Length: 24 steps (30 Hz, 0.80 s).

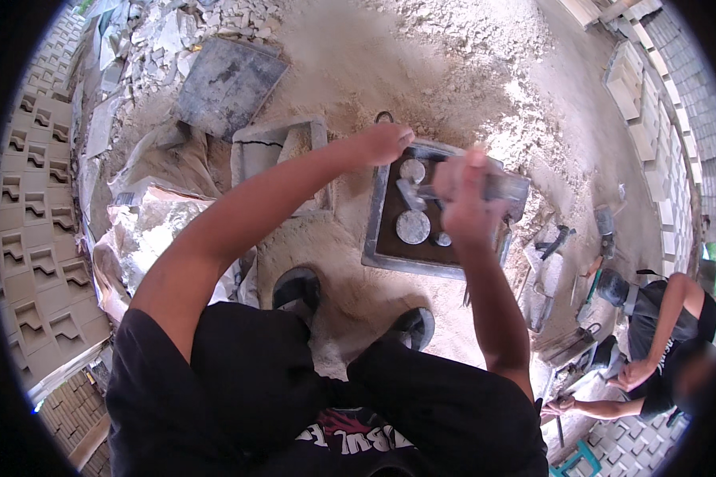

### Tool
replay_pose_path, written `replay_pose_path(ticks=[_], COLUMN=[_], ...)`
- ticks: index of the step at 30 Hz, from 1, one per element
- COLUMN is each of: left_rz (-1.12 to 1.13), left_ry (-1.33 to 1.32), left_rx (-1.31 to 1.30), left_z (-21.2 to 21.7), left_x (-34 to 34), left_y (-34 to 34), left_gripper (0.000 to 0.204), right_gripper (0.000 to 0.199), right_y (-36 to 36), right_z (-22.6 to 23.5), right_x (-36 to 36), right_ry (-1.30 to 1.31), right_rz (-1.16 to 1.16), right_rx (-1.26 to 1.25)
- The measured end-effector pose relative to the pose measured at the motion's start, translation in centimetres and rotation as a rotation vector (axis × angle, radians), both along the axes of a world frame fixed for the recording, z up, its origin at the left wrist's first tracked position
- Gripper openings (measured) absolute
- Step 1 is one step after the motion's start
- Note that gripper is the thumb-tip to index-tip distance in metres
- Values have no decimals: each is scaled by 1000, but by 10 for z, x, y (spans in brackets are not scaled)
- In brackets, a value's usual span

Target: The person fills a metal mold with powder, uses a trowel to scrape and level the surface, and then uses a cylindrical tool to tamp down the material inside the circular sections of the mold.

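A square, dark-rimmed metal mould [367, 230] lies on the sandy ground in front of my feet. Inside it are two round pale discs, the larger one [413, 227] nearer me, and a grey T-shaped piece [411, 194]. My left hand [388, 144] is closed at the mould's far left corner, beside a small metal ring [384, 117]; what its fingers hold is hidden. Smeared by motion, my right hand [468, 195] is a closed fist above the mould's right half. A blurred grey block-like shape [505, 188] shows at its right side; I cannot tell whether the hand holds it.
Left of the mould stands an open grey box [320, 131], with a dark square slab [229, 87] behind it. Stone rubble [254, 20] lies at the far left. Several tools [545, 270] lie at right, near another person [664, 342] crouching. Patterned blocks [36, 207] are stacked along the left.
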<state>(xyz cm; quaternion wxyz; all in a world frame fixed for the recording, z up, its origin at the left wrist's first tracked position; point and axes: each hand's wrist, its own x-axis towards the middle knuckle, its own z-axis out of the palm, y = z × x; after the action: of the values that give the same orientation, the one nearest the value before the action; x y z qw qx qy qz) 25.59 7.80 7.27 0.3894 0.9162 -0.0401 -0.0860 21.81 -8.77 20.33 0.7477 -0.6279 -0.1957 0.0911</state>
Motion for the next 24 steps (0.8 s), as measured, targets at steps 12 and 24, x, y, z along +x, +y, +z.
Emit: replay_pose_path(ticks=[12, 24], left_rz=[11, -78], left_ry=[-104, -134], left_rx=[-85, -180], left_z=[1, -16], left_x=[-4, -1], left_y=[24, 26], left_gripper=[32, 34], right_gripper=[39, 40], right_y=[53, 43], right_z=[13, 14], right_x=[23, -7], right_ry=[-218, -141], right_rz=[-157, -150], right_rx=[-184, -131])
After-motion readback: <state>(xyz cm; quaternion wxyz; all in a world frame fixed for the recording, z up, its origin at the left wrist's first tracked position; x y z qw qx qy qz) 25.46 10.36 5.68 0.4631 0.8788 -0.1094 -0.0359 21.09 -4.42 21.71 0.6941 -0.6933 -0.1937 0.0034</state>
